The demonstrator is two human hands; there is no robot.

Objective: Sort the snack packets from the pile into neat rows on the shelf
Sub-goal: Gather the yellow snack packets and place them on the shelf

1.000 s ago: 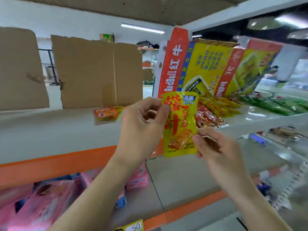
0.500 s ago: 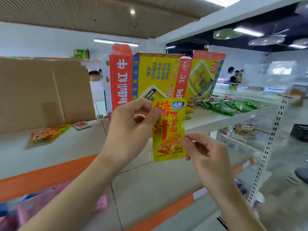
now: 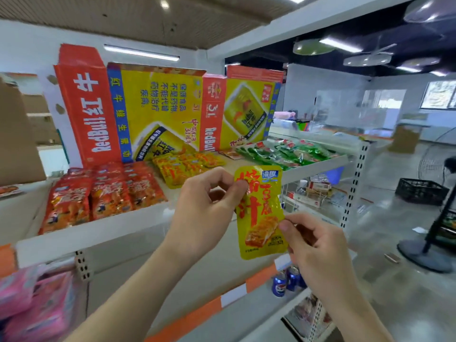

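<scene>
The yellow packet (image 3: 261, 213) hangs upright in the air just in front of the shelf's front edge, not yet on the shelf (image 3: 98, 230). The left hand (image 3: 204, 208) pinches its upper left edge between thumb and forefinger. The right hand (image 3: 318, 245) pinches its lower right edge the same way, other fingers curled. So 2 hands hold 1 packet, printed face toward the camera.

The step in hand looks like carrying it to its row. On the shelf lie 3 groups: red packets (image 3: 106, 193) toward the left front corner, yellow packets (image 3: 182, 166) mid-shelf and green packets (image 3: 283, 151) toward the right edge. All sit before the flattened RedBull carton (image 3: 148, 112) along the back edge.

The next move likely calls for laying the packet flat at the near end of the matching yellow row — squared up, without nudging the red row beside it.
</scene>
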